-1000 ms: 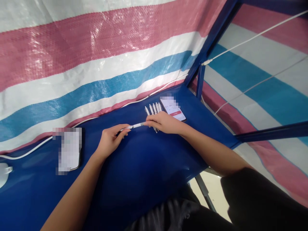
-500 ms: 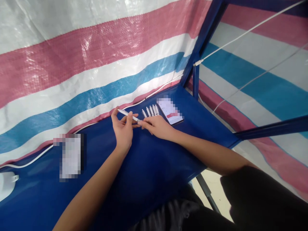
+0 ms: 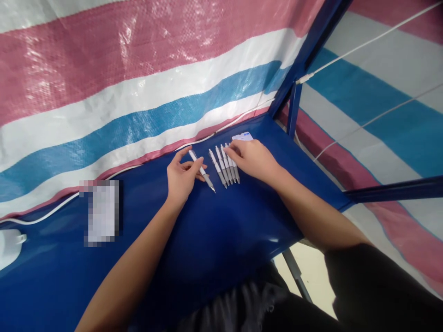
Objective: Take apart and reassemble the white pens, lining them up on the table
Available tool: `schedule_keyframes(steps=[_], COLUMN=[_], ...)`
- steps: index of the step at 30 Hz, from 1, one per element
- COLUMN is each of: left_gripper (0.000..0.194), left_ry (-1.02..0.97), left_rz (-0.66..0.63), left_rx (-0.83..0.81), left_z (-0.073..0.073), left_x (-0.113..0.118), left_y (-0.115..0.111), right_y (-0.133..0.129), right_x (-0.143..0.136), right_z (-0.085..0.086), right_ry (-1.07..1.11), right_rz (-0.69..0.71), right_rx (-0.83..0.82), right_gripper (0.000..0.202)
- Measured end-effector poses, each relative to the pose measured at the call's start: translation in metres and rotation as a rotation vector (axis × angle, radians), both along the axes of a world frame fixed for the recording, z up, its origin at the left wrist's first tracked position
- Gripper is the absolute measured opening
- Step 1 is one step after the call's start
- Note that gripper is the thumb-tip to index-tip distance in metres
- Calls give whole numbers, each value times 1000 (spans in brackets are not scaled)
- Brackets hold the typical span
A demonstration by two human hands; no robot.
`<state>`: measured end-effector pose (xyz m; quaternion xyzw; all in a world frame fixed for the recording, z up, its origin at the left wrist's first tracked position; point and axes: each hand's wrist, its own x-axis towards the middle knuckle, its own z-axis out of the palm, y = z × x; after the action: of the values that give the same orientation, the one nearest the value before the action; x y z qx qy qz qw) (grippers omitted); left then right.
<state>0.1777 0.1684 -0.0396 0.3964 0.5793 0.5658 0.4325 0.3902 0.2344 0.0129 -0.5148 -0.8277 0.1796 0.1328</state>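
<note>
A white pen with a grey grip (image 3: 202, 171) is pinched between the thumb and fingers of my left hand (image 3: 182, 177), its tip slanting down to the right. Just right of it, several matching pens (image 3: 221, 167) lie side by side in a row on the blue table (image 3: 207, 230), tips toward me. My right hand (image 3: 256, 159) is over the top ends of the row's right side, fingers curled together; whatever they grip is hidden. Behind that hand shows only the top of a phone (image 3: 243, 136) with its screen lit.
A blurred-out pale rectangular item (image 3: 103, 212) lies on the table at left, with a white rounded object (image 3: 9, 249) at the far left edge. A white cable (image 3: 55, 212) runs along the striped sheet (image 3: 155, 124). Blue frame bars (image 3: 294, 101) stand at the right.
My right hand has left the held pen and moved right to the row of pens, covering most of the phone. The pen in my left hand has tilted more steeply downward.
</note>
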Motion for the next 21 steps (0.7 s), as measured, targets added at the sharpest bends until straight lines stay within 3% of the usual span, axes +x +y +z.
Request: schedule_keyframes(steps=[5,9,14,18,21], left_gripper=[86,69,58,73,73], left_ry=[-9,19,37,30,36], left_rz=[2,-52,-102,-102,-128], left_rx=[-26,-65,-117,-128,-147], left_z=[-2,1,5,8,9], left_x=[-6,-6,-5,-4,-4], left_y=[4,3,1,1,2], right_y=[-13,-27,-34,-34,-33], right_x=[-3,-7,-9,-10,-10], right_z=[7,10,10,8,5], right_ry=[-195,-323,-328,-296,-278], right_rz=[22,119,166,173,174], right_rx=[32,7,-47,-67,-71], right_gripper=[28,32,36,36,35])
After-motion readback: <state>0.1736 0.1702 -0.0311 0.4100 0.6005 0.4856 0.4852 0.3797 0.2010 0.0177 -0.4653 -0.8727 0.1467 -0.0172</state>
